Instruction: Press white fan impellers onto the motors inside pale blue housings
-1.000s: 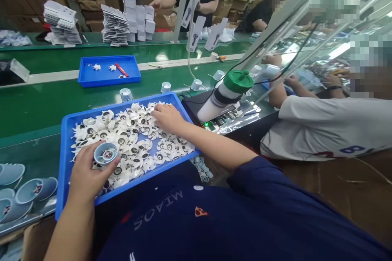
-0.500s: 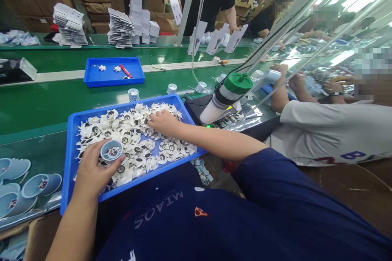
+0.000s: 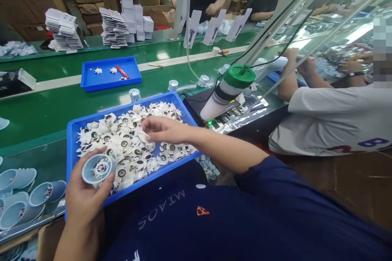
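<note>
A blue tray (image 3: 72, 130) lies before me, heaped with several small white fan impellers (image 3: 128, 147). My left hand (image 3: 84, 195) is closed around a pale blue round fan housing (image 3: 97, 169) and holds it over the tray's near left corner. My right hand (image 3: 163, 129) hovers over the tray's right half with its fingertips pinched on one white impeller (image 3: 143, 136).
Several pale blue housings (image 3: 21, 195) lie at the left. A second blue tray (image 3: 131, 77) and small white cylinders (image 3: 134, 95) sit on the green conveyor (image 3: 45, 106). A green-capped bottle (image 3: 228, 89) leans at the right, near a white-shirted co-worker (image 3: 333, 118). Other people work at the back.
My right hand has lifted off the pile and moved left, now pinching one impeller. My left hand has tilted the housing and drawn it slightly toward me.
</note>
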`<state>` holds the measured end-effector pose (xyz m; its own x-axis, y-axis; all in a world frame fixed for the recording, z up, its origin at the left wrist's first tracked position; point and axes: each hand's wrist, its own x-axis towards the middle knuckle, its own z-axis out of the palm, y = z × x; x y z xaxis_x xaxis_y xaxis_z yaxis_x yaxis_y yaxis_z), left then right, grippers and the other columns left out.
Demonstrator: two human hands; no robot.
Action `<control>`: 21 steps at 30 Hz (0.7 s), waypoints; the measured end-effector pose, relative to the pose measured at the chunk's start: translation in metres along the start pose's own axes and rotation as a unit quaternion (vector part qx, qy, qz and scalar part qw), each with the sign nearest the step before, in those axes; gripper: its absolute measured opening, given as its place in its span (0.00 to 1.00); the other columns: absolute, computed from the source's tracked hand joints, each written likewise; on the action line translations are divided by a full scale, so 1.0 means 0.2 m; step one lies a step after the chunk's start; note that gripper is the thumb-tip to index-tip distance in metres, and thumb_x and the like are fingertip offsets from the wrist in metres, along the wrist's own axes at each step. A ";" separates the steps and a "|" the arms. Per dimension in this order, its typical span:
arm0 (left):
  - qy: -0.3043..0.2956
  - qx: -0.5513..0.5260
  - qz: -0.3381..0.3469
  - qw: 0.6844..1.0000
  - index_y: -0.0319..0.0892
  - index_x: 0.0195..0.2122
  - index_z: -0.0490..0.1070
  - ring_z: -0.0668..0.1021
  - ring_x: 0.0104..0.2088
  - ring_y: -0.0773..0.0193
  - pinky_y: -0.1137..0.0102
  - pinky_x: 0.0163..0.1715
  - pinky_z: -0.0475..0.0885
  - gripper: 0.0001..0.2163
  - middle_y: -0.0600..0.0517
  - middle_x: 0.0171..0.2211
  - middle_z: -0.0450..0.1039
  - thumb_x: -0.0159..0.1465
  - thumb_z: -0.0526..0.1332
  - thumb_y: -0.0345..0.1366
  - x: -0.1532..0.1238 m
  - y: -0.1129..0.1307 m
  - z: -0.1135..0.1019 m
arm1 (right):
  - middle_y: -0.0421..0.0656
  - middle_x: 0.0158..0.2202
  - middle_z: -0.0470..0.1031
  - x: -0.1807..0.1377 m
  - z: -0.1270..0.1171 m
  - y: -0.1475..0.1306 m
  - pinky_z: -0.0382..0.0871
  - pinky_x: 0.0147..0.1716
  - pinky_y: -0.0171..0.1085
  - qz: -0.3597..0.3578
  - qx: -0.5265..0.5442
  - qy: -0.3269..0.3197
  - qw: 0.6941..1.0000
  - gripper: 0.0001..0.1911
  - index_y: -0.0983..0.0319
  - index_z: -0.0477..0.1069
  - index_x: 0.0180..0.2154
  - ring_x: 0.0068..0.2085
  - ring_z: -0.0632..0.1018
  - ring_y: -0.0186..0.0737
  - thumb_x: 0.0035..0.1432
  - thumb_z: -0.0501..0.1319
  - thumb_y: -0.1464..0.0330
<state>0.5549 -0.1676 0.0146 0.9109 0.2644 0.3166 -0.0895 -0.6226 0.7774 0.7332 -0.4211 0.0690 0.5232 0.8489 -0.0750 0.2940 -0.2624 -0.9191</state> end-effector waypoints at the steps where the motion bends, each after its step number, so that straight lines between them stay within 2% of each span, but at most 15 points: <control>1: -0.014 -0.008 0.001 1.000 0.48 0.62 0.69 0.81 0.58 0.46 0.51 0.62 0.75 0.27 0.45 0.55 0.80 0.64 0.68 0.50 -0.01 0.03 0.00 | 0.42 0.44 0.78 -0.04 0.04 0.01 0.76 0.47 0.39 0.004 0.185 -0.023 0.982 0.13 0.62 0.68 0.51 0.41 0.80 0.35 0.66 0.64 0.67; 2: -0.028 -0.006 0.005 1.000 0.49 0.61 0.70 0.83 0.54 0.47 0.52 0.59 0.77 0.27 0.46 0.52 0.81 0.64 0.69 0.50 -0.02 0.06 0.00 | 0.41 0.41 0.78 -0.07 0.08 0.02 0.77 0.46 0.39 0.013 0.337 -0.045 0.940 0.16 0.61 0.68 0.50 0.39 0.81 0.35 0.63 0.68 0.65; 4: -0.058 0.023 0.042 0.997 0.49 0.60 0.70 0.84 0.50 0.49 0.55 0.54 0.79 0.27 0.48 0.49 0.82 0.62 0.69 0.50 -0.02 0.12 0.00 | 0.39 0.38 0.79 -0.11 0.16 0.06 0.78 0.44 0.38 0.033 0.504 -0.077 0.860 0.24 0.61 0.69 0.48 0.37 0.83 0.35 0.56 0.75 0.62; 5: -0.071 0.043 0.064 0.994 0.49 0.60 0.69 0.84 0.49 0.50 0.57 0.52 0.79 0.27 0.47 0.49 0.81 0.62 0.69 0.50 -0.02 0.15 0.01 | 0.39 0.37 0.80 -0.12 0.19 0.07 0.78 0.43 0.37 0.037 0.544 -0.083 0.834 0.28 0.61 0.70 0.48 0.37 0.83 0.36 0.51 0.79 0.60; 7: -0.090 0.075 0.092 0.989 0.49 0.62 0.68 0.82 0.51 0.49 0.56 0.52 0.79 0.28 0.46 0.52 0.79 0.63 0.66 0.49 -0.01 0.20 0.02 | 0.40 0.38 0.81 -0.14 0.23 0.10 0.79 0.42 0.35 0.040 0.583 -0.096 0.806 0.32 0.62 0.72 0.47 0.37 0.84 0.36 0.47 0.82 0.59; 10: -0.099 0.102 0.087 0.986 0.48 0.66 0.65 0.81 0.54 0.46 0.51 0.55 0.77 0.28 0.43 0.56 0.77 0.66 0.60 0.49 0.00 0.26 0.04 | 0.41 0.38 0.82 -0.15 0.24 0.11 0.79 0.41 0.34 0.043 0.605 -0.104 0.788 0.32 0.63 0.73 0.47 0.36 0.85 0.36 0.46 0.83 0.58; 14: -0.123 0.140 0.083 0.979 0.49 0.63 0.67 0.81 0.53 0.46 0.52 0.55 0.78 0.26 0.45 0.55 0.78 0.65 0.61 0.48 0.01 0.32 0.06 | 0.39 0.35 0.81 -0.16 0.22 0.12 0.79 0.40 0.32 0.043 0.614 -0.102 0.781 0.30 0.63 0.72 0.46 0.35 0.84 0.34 0.48 0.83 0.59; 21: -0.123 0.190 0.153 0.962 0.50 0.62 0.68 0.82 0.50 0.47 0.54 0.51 0.79 0.24 0.45 0.52 0.79 0.67 0.62 0.49 0.06 0.42 0.07 | 0.38 0.37 0.80 -0.18 0.21 0.14 0.79 0.42 0.33 0.039 0.622 -0.103 0.776 0.33 0.62 0.70 0.49 0.36 0.84 0.34 0.48 0.83 0.59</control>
<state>0.5631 -0.2265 0.0763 0.9372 -0.1276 0.3246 -0.2578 -0.8803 0.3983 0.6896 -0.4410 0.0294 0.3237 0.9418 -0.0910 -0.7974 0.2198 -0.5620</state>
